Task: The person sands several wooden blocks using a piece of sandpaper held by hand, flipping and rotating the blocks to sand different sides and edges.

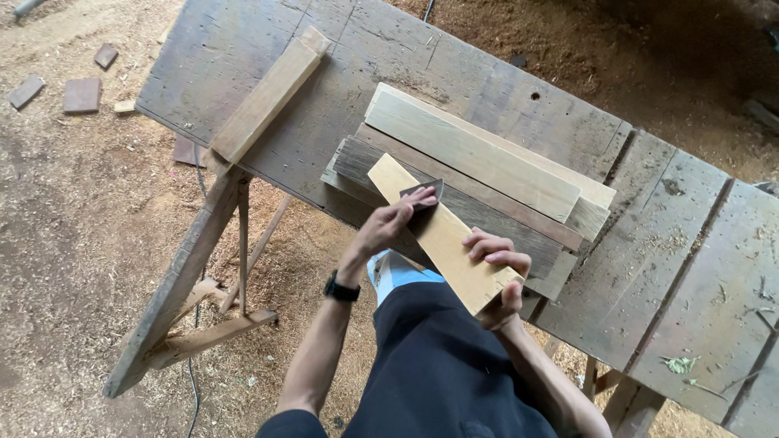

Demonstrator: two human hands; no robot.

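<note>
a: head view. what does each of the hands hold?

b: the left hand (395, 223) is closed, fingers pressing a small dark sanding pad (423, 193) flat on the pale plank (442, 235). the right hand (499, 272) is curled tight around the plank's near end, past the desk (341, 73) edge.

a: where does the plank lie?

b: diagonally across a stack of boards (487, 166), far end on the stack, near end overhanging toward the person.

a: risks?

b: judged from this pose: the stack is loose, so pad pressure could shift the boards or pivot the plank. fingertips close to the plank's edges could catch splinters. a spare batten (268, 97) rests at the desk's left edge and could be knocked off.
</note>
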